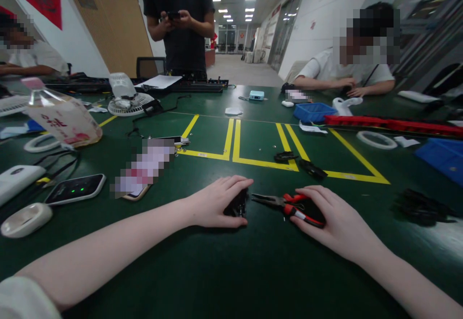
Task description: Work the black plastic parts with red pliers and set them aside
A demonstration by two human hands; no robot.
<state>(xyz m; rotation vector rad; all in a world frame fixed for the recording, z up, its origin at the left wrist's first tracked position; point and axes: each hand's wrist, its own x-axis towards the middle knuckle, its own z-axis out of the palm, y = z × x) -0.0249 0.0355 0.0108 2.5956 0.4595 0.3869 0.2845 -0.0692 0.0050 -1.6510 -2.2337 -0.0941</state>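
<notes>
My left hand [222,201] is closed around a small bundle of black parts [238,205], partly hidden under the fingers; their exact kind does not show. In my right hand [327,215] are long-nose pliers [277,202] with red and black handles. The jaws point left toward the black bundle and look slightly apart from it. Beyond the pliers, two small black pieces [313,169] lie by the yellow tape lines. A larger pile of black pieces [425,208] is on the table to the right.
On the left are a phone [144,169], a drink bottle [63,114], a small white fan [126,99] and a device with green lights [75,188]. Blue bins [314,112] and a long red strip [390,125] lie right. Other people are around the green table [260,270].
</notes>
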